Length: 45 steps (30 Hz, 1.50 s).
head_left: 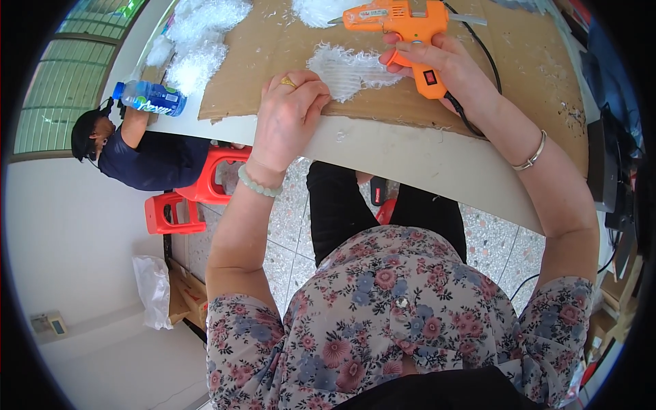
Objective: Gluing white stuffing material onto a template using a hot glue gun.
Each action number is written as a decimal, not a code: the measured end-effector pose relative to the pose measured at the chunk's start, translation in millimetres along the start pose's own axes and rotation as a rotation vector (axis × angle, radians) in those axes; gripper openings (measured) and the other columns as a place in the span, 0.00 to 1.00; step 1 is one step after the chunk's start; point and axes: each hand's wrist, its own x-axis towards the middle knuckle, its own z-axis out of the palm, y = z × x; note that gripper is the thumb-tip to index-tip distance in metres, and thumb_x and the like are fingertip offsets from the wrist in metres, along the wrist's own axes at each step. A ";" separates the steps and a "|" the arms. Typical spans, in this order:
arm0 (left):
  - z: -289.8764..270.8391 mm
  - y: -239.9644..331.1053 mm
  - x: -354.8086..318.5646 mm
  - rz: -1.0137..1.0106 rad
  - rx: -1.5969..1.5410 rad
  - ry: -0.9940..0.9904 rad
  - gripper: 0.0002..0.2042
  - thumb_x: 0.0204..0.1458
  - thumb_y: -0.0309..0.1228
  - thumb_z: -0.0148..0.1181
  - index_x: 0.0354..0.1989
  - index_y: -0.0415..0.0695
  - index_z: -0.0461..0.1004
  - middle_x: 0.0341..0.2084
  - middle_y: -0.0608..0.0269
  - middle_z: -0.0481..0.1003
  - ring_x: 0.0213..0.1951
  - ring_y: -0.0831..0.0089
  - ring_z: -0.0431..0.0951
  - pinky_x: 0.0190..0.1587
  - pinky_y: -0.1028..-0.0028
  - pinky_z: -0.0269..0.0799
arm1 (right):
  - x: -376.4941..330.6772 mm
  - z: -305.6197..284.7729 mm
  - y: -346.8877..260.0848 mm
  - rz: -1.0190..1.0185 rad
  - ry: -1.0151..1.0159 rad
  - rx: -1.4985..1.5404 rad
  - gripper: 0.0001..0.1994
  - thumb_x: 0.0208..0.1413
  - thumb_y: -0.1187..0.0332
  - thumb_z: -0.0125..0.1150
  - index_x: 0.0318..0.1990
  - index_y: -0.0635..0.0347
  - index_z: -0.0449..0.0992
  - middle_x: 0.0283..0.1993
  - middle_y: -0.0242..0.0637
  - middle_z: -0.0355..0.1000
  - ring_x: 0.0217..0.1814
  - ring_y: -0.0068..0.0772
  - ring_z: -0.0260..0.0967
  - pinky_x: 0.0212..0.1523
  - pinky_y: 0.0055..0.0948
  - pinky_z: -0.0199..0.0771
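Note:
My right hand [454, 68] is wrapped round the handle of an orange hot glue gun [400, 19], a finger by its trigger. The gun's nozzle points left, and a clear glue stick [468, 19] sticks out of its back. Below the nozzle, a white fringed piece [352, 72] with a ribbed middle lies on a brown cardboard sheet [260, 55]. My left hand [290, 113] is closed at the left edge of that piece, its fingers curled together on it. The fingertips are partly hidden.
White fluffy bunches [201, 51] lie at the far left, near a blue-capped plastic bottle [150, 98] on its side. A black cord [493, 65] runs from the gun. Another person [154, 154] sits on the left by red stools [174, 213].

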 end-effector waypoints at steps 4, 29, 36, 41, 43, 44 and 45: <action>9.3 -4.1 7.6 -0.170 -0.145 0.048 0.03 0.43 0.21 0.60 0.26 0.42 0.75 0.30 0.59 0.75 0.35 0.57 0.73 0.41 0.64 0.68 | 0.1 -0.6 0.2 -0.007 -0.001 -0.007 0.21 0.58 0.64 0.57 0.55 0.66 0.67 0.53 0.37 0.70 0.53 0.33 0.71 0.56 0.31 0.69; 11.9 6.0 3.7 0.057 0.140 0.092 0.08 0.37 0.22 0.65 0.27 0.46 0.77 0.31 0.67 0.72 0.40 0.62 0.72 0.48 0.63 0.63 | -11.3 4.1 -21.4 -0.024 0.062 -0.030 0.19 0.58 0.65 0.56 0.54 0.66 0.67 0.52 0.38 0.70 0.51 0.31 0.71 0.51 0.31 0.74; 12.1 8.3 0.2 0.135 0.166 0.128 0.07 0.37 0.23 0.64 0.27 0.45 0.75 0.29 0.68 0.72 0.39 0.65 0.72 0.47 0.63 0.63 | -11.2 -20.7 -54.1 0.142 -0.223 -0.555 0.20 0.56 0.68 0.58 0.53 0.68 0.67 0.50 0.37 0.70 0.48 0.27 0.72 0.49 0.27 0.74; 15.1 7.3 0.2 0.184 0.176 0.133 0.08 0.37 0.23 0.62 0.29 0.45 0.74 0.30 0.69 0.72 0.40 0.67 0.72 0.48 0.63 0.63 | -21.7 -20.3 -55.6 0.265 -0.213 -0.691 0.19 0.55 0.70 0.60 0.52 0.68 0.68 0.47 0.36 0.71 0.46 0.23 0.72 0.50 0.24 0.72; 16.4 7.2 1.1 0.194 0.186 0.110 0.08 0.38 0.22 0.60 0.29 0.45 0.73 0.31 0.69 0.74 0.41 0.67 0.72 0.49 0.62 0.62 | -23.4 -23.3 -53.7 0.245 -0.222 -0.651 0.19 0.54 0.71 0.60 0.52 0.68 0.68 0.46 0.35 0.71 0.46 0.22 0.72 0.49 0.23 0.72; 16.5 7.7 1.6 0.192 0.186 0.110 0.08 0.38 0.22 0.60 0.29 0.45 0.73 0.31 0.69 0.74 0.41 0.67 0.72 0.49 0.62 0.62 | -23.8 -23.8 -53.5 0.245 -0.205 -0.646 0.19 0.54 0.70 0.60 0.52 0.68 0.68 0.45 0.35 0.71 0.45 0.21 0.71 0.49 0.22 0.71; 16.5 8.2 2.4 0.184 0.192 0.091 0.08 0.39 0.22 0.59 0.30 0.45 0.73 0.31 0.69 0.75 0.41 0.66 0.73 0.49 0.62 0.62 | -24.3 -23.8 -53.2 0.244 -0.187 -0.641 0.19 0.55 0.70 0.60 0.52 0.68 0.68 0.44 0.34 0.71 0.44 0.21 0.71 0.48 0.22 0.70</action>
